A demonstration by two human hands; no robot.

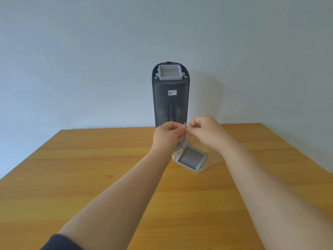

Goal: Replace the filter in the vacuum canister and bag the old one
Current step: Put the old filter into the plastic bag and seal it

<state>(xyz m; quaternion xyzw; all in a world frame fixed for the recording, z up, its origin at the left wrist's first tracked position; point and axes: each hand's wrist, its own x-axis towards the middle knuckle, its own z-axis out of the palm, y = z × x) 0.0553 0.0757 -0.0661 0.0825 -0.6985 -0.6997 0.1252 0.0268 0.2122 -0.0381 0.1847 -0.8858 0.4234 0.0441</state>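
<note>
A dark grey vacuum canister [170, 98] stands upright at the far edge of the table, against the wall. A pale grey pleated filter [170, 72] sits in its top opening. A second grey filter [191, 157] with darker pleats hangs inside a clear plastic bag [212, 160], whose lower end rests on the table. My left hand [166, 136] and my right hand [207, 131] meet above it, both pinching the bag's top edge between thumb and fingers. The bag's mouth is hidden by my fingers.
The wooden table [90, 177] stretches from the wall toward me. A plain pale wall [90, 60] rises right behind the canister. A white label with a QR code [172, 92] is stuck on the canister's front.
</note>
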